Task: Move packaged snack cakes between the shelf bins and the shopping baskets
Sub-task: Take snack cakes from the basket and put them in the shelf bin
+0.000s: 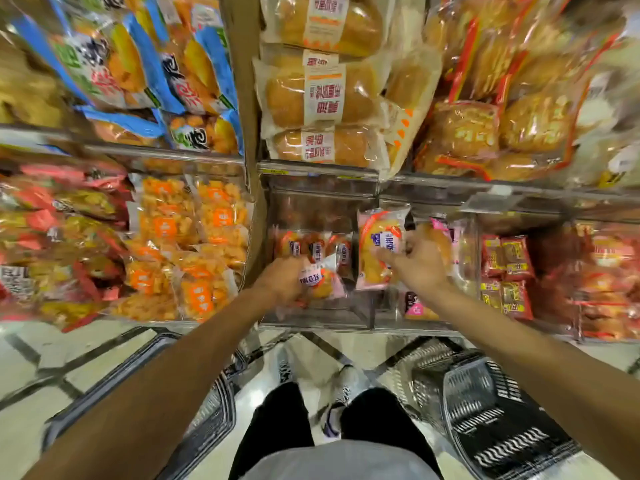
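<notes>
1. A pale, glossy tiled floor [31, 355] crossed by dark inlaid lines is seen along the bottom.
2. Two tiers of shelving are shown, edged with a metal rail [138, 152].
3. A brown upright divider [239, 64] is set between the upper shelf sections.
4. Bright overhead light is reflected on the tiles and on the clear bin fronts [318, 199].

Bright snack colours on the shelves

The cake [379, 249] is yellow in a pink wrapper with a blue label. Top-left bags [138, 64] are blue and yellow, the buns [322, 91] golden with white and orange labels. The baskets [491, 410] are black, the floor [31, 368] white with dark lines.
</notes>
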